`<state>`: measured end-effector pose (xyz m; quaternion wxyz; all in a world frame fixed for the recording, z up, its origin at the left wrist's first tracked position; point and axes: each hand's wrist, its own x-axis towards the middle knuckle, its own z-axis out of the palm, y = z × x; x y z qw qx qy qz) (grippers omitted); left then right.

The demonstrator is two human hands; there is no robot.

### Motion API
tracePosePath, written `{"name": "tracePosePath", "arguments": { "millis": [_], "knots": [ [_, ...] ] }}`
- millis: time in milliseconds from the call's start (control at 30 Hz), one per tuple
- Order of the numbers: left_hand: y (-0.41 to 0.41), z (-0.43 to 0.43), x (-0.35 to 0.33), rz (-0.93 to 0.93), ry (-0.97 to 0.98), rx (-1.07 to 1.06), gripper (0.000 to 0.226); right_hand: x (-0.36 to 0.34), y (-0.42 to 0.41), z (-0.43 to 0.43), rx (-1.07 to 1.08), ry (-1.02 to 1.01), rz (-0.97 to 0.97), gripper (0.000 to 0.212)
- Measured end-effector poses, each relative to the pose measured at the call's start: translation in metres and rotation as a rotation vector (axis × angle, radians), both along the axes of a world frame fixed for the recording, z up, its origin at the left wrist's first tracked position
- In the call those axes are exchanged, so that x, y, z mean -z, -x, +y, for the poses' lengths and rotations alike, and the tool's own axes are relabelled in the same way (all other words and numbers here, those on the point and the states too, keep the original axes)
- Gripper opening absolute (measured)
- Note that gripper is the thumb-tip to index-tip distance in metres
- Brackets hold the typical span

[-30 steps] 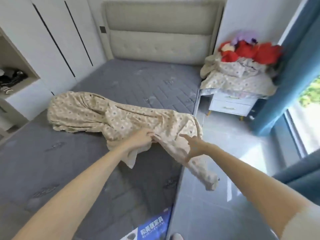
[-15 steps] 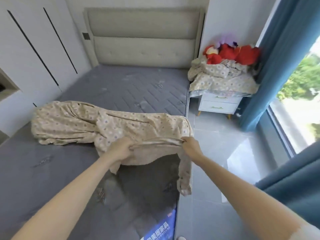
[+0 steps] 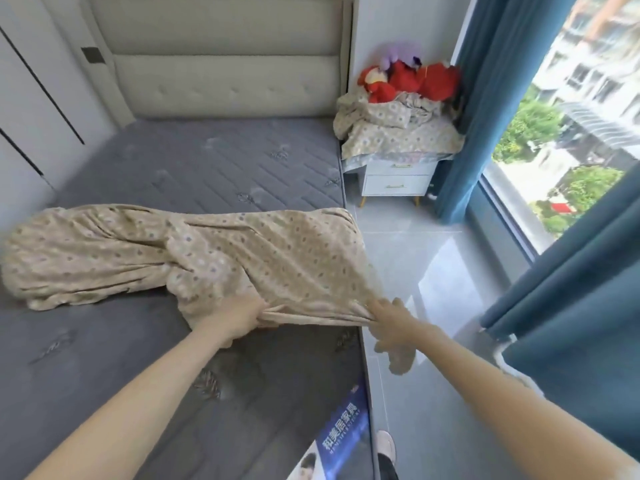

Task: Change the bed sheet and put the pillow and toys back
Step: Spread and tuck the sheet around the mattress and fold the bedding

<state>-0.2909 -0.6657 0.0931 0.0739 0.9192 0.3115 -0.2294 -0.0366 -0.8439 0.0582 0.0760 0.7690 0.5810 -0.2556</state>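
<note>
Standing at the right edge of the mattress (image 3: 207, 168), with a light shoe (image 3: 385, 445) showing at five o'clock on the grey floor (image 3: 433, 271) and a blue printed label (image 3: 341, 431) lying on the near mattress corner just beside it. Reaching forward with both bare arms. Gripping the near hem of the bed sheet (image 3: 242, 258) with the left hand (image 3: 239, 320), fingers curled round a bunched fold just above six o'clock. Pinching the same hem with the right hand (image 3: 391, 318) toward four o'clock, over the bed's edge, letting a loose corner of cloth dangle below it above the floor. Holding the hem stretched between the two hands. Leaving the rest of the beige dotted sheet crumpled in a long heap across the bare grey mattress, from nine o'clock to the centre. Facing, at twelve o'clock, a padded headboard (image 3: 225, 64) against the wall. Showing at one o'clock a white nightstand (image 3: 394, 183) carrying a heap of matching bedding (image 3: 391, 133) and red and purple plush toys (image 3: 412, 81), beside a blue curtain (image 3: 485, 116).
</note>
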Motion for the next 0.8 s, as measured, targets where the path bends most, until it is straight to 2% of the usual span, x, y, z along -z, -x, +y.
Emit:
{"name": "tracePosePath", "arguments": {
  "millis": [67, 133, 200, 267, 400, 533, 633, 667, 700, 733, 767, 800],
  "knots": [
    [0.005, 0.001, 0.003, -0.076, -0.009, -0.036, 0.008, 0.002, 0.005, 0.001, 0.082, -0.091, -0.037, 0.035],
    [0.015, 0.003, 0.006, -0.146, 0.001, -0.058, 0.011, 0.002, 0.011, 0.0, 0.169, -0.135, -0.117, 0.009],
    [0.027, 0.006, 0.009, -0.185, -0.036, -0.071, 0.018, 0.002, 0.019, -0.002, 0.211, -0.146, -0.158, 0.011],
    [0.039, 0.008, 0.015, -0.232, -0.042, -0.09, 0.024, 0.008, 0.027, -0.003, 0.302, -0.2, -0.067, 0.013],
    [0.061, 0.006, 0.023, -0.33, 0.082, -0.292, 0.032, 0.023, 0.043, 0.0, 0.373, -0.303, 0.003, 0.019],
    [0.071, 0.001, 0.032, -0.507, 0.342, -0.506, 0.063, 0.036, 0.047, -0.003, 0.341, -0.184, 0.065, 0.021],
    [0.072, -0.004, 0.043, -0.383, 0.463, -0.433, 0.064, 0.05, 0.044, -0.013, 0.298, -0.01, 0.152, 0.022],
    [0.071, -0.008, 0.048, -0.321, 0.519, -0.408, 0.056, 0.057, 0.041, -0.018, 0.309, 0.048, 0.2, 0.024],
    [0.07, -0.01, 0.053, -0.265, 0.572, -0.378, 0.045, 0.063, 0.037, -0.022, 0.326, 0.126, 0.257, 0.038],
    [0.069, -0.014, 0.058, -0.196, 0.622, -0.361, 0.039, 0.068, 0.036, -0.027, 0.372, 0.222, 0.351, 0.061],
    [0.068, -0.017, 0.061, -0.111, 0.654, -0.34, 0.045, 0.068, 0.036, -0.029, 0.434, 0.315, 0.471, 0.083],
    [0.067, -0.018, 0.067, -0.005, 0.654, -0.32, 0.06, 0.07, 0.038, -0.031, 0.483, 0.396, 0.585, 0.098]
  ]
}}
